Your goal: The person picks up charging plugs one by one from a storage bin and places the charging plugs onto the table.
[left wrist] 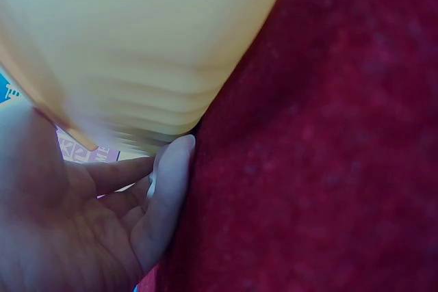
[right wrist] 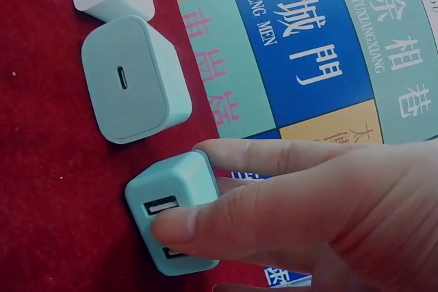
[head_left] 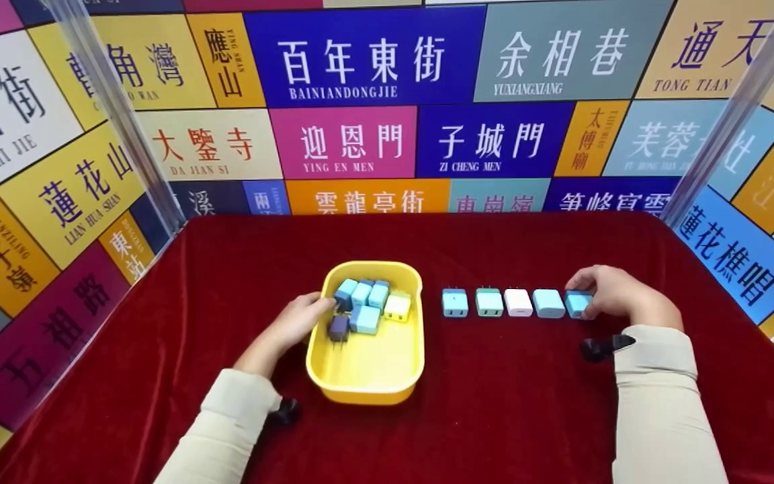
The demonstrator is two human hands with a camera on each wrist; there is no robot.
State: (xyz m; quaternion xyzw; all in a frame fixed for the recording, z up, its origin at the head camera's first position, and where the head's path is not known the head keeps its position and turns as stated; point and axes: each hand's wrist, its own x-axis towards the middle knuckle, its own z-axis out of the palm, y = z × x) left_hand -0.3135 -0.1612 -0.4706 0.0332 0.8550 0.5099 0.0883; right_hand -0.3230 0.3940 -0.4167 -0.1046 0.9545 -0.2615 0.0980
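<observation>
In the head view my right hand [head_left: 619, 296] pinches a light-blue USB wall charger [head_left: 576, 304] at the right end of a row. The right wrist view shows the thumb over its two-port face [right wrist: 164, 204] and a finger at its back edge. Along the row to its left stand a pale-blue charger [head_left: 549, 304], a white one [head_left: 519, 302], a green-backed one [head_left: 489, 302] and another blue one [head_left: 455, 303]. My left hand [head_left: 299, 321] rests against the left side of a yellow basket [head_left: 364, 388], fingers fairly straight and thumb low by the wall.
Inside the basket, toward its far end, lie several chargers, among them a yellow-green one [head_left: 398, 306] and a dark one [head_left: 338, 328]. Red cloth [head_left: 494, 403] covers the table. Panels with street names [head_left: 367, 57] stand behind and at both sides.
</observation>
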